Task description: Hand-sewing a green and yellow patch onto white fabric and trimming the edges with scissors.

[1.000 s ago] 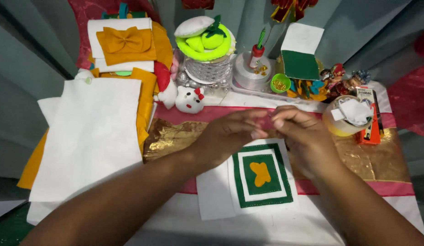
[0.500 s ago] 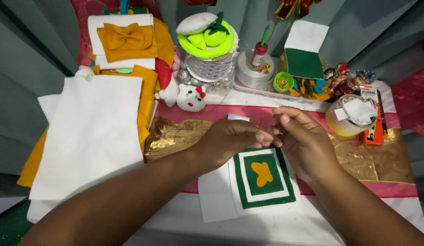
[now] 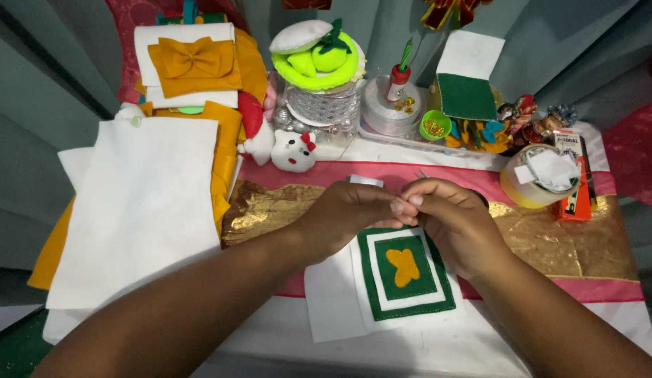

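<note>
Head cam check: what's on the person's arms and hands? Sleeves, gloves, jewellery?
Both forearms are bare to the bottom edge of the picture: no sleeves in view. The left hand and right hand have no gloves. No watch, bracelet or ring shows. Short, unpainted nails are visible on the fingertips.

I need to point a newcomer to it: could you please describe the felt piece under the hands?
On the white sheet at the table's near edge, below the left hand and right hand, lies a felt square. Unlike the plain felt around it, it has nested green and white borders with an orange butterfly shape in the centre.
</note>
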